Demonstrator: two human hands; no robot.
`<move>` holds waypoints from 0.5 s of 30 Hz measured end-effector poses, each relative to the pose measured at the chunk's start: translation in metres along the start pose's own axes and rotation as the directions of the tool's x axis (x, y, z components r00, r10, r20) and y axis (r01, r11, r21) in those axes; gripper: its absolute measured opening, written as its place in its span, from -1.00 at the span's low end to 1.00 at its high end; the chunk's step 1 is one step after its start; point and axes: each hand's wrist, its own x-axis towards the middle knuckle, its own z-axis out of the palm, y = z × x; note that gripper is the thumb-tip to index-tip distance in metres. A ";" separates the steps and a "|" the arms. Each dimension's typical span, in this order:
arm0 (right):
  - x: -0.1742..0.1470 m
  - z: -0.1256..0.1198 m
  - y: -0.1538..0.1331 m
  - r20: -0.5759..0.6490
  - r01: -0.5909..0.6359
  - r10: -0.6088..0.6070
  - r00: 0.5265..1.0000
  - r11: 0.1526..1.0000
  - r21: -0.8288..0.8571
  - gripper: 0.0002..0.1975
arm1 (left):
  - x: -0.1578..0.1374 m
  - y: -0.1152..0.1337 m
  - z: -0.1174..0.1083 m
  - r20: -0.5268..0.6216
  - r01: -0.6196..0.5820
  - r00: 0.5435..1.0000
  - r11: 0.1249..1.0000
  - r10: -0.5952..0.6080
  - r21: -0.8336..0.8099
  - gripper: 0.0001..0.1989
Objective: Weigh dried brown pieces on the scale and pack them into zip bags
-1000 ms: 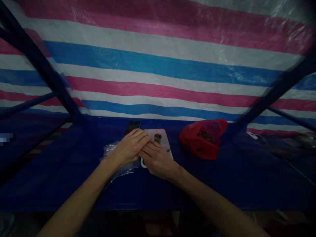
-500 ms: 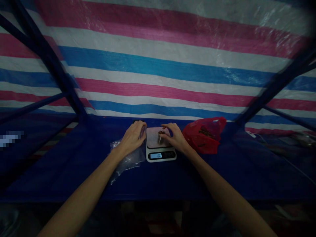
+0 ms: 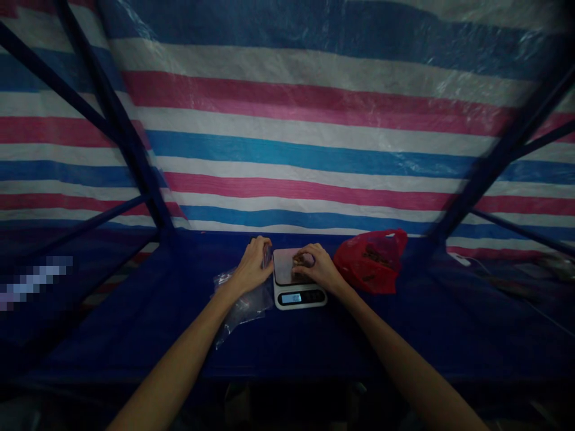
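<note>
A white kitchen scale with a metal plate and a lit display stands on the blue table; the display seems to read 10.0. On its plate lies a little heap of small brown pieces. My right hand reaches over the plate from the right, thumb and fingertips closed around the heap. Beside the scale's left edge, my left hand is curled, with what looks like a thin clear plastic bag between thumb and fingers. Flat clear plastic bags lie under the left wrist.
To the right of the scale sits a red plastic bag with more brown pieces inside. Blue metal posts slope up at both sides of the blue table. A striped tarpaulin hangs behind. A white plug-like item lies far right.
My right thumb and fingers have closed in on the brown pieces on the plate. My left hand keeps its place by the scale. The whole view has shifted slightly.
</note>
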 end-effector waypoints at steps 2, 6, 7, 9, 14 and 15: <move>0.000 0.001 -0.009 -0.023 -0.017 0.019 1.000 0.997 0.078 -0.68 | -0.001 0.002 0.001 0.022 0.005 1.000 1.000 -0.005 -0.023 -0.69; 0.000 0.002 -0.028 -0.033 -0.023 0.030 0.999 0.984 0.178 -0.69 | 0.000 0.003 0.007 -0.003 -0.036 0.999 0.999 0.036 -0.020 -0.79; -0.001 0.002 -0.031 -0.036 -0.021 0.029 0.999 0.981 0.192 -0.69 | 0.001 0.003 0.008 -0.017 -0.045 0.999 0.999 0.045 -0.017 -0.81; -0.001 0.004 -0.036 -0.052 -0.015 0.027 0.998 0.976 0.216 -0.67 | 0.001 0.003 0.011 -0.037 -0.057 0.998 0.998 0.056 -0.015 -0.85; -0.003 0.007 -0.037 -0.062 0.032 -0.017 0.998 0.970 0.240 -0.64 | 0.000 0.002 0.014 -0.003 -0.070 0.998 0.998 0.070 0.004 -0.90; -0.004 0.008 -0.037 -0.062 0.035 -0.020 0.998 0.968 0.248 -0.64 | 0.000 0.002 0.014 0.006 -0.069 0.998 0.998 0.069 0.014 -0.89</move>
